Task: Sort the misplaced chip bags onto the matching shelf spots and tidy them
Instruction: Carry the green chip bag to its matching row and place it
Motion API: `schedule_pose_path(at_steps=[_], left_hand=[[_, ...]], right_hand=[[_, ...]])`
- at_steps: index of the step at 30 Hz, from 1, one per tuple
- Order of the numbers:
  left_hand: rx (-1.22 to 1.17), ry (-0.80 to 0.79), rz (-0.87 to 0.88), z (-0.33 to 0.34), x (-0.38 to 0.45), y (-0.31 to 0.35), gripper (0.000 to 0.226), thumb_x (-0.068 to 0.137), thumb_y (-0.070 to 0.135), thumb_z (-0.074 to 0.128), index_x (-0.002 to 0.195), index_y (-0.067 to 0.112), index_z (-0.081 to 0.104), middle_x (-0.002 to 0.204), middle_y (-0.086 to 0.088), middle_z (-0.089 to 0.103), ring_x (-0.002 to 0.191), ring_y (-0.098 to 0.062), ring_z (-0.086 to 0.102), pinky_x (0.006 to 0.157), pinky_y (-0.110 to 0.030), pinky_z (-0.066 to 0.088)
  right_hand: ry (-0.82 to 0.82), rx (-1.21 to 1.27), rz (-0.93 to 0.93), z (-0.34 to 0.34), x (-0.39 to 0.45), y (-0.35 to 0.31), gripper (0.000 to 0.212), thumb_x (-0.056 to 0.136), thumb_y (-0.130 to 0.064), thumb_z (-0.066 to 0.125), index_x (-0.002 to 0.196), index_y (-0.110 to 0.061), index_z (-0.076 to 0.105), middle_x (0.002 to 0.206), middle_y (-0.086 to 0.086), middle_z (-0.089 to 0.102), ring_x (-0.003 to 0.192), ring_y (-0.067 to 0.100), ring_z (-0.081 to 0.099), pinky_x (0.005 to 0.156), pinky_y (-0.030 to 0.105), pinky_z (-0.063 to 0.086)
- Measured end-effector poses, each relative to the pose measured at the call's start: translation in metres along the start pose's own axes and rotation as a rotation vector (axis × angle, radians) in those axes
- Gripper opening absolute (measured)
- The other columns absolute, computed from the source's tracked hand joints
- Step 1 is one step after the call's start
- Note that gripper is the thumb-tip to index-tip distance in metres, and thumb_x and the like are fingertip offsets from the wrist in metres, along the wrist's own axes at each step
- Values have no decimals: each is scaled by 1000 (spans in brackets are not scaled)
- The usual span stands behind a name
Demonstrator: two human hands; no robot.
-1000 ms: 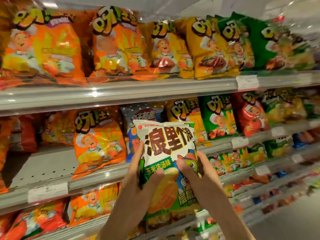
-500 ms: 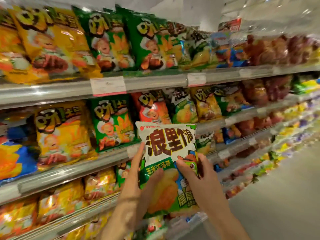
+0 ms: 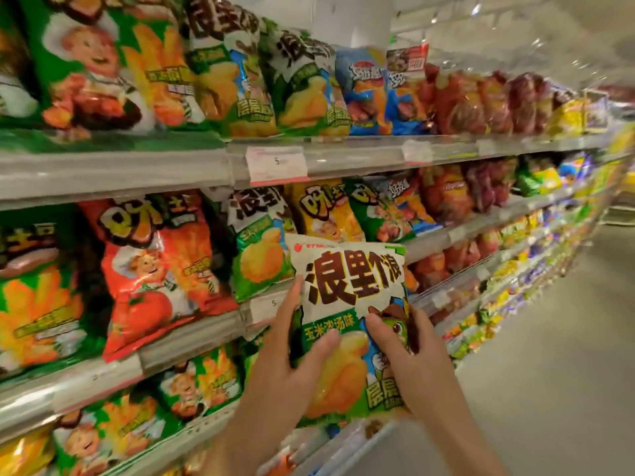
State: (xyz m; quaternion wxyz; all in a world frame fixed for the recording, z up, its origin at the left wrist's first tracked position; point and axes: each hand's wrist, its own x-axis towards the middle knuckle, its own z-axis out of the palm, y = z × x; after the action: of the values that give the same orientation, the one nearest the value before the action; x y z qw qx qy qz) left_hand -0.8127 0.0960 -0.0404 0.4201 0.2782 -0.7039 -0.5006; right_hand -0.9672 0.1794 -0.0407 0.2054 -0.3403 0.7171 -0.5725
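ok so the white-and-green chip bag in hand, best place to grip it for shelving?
Probably the lower side edges, coming in from both sides, as now: the left hand and right hand pinch the white-and-green bag with thumbs on its front face. It stands upright and puffed, so the flatter margins likely give fingers firmer purchase than the bulging middle, and the top stays free to lead in beside the matching bag.

- The held chip bag (image 3: 347, 304) reads "浪里个浪" in big brown letters, with "玉米浓汤味" on its green band.
- The price tag (image 3: 276, 164) on the upper shelf's front edge shows "5".
- The price tag (image 3: 266, 305) on the middle shelf's front edge shows "5".
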Motion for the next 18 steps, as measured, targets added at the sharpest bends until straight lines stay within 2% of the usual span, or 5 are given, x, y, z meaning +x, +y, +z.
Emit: schedule_pose_path(at_steps=[3,10,14,16,18], left_hand=[[-61,-1,-5,18,40,-5,75,86,51,64,141,71,18,122,63,35,116,33,39,95,-8,45],[-124,91,-17,54,111,-10,78,88,41,68,146,63,21,120,61,40,115,29,44,110,-37,46],[-103,172,-35,65,134,-16,77,86,43,69,143,67,25,127,53,46,120,22,48,111,-36,46],[-50,208,-25,72,145,-19,76,85,48,69,141,71,22,135,48,44,127,17,46,113,-37,43],[-14,258,-15,81,154,-22,76,85,49,68,141,70,22,138,44,44,130,12,45,112,-39,43]], right_hand=[[-25,-41,-31,-10,48,-4,78,63,-88,64,127,-44,55,113,-12,72,99,9,72,89,43,60],[-105,-101,-103,-23,143,-8,97,57,-92,57,139,-39,50,123,-13,65,111,9,64,98,41,54],[-185,-73,-111,-23,180,-9,85,74,-81,62,144,-34,46,130,-14,58,114,7,55,80,8,41],[-223,-44,-106,-24,200,-8,78,76,-69,63,144,-36,43,128,-18,53,115,6,49,81,12,38],[-279,-2,-128,-26,219,-5,81,75,-70,66,146,-39,42,127,-21,52,120,6,50,95,21,41]])
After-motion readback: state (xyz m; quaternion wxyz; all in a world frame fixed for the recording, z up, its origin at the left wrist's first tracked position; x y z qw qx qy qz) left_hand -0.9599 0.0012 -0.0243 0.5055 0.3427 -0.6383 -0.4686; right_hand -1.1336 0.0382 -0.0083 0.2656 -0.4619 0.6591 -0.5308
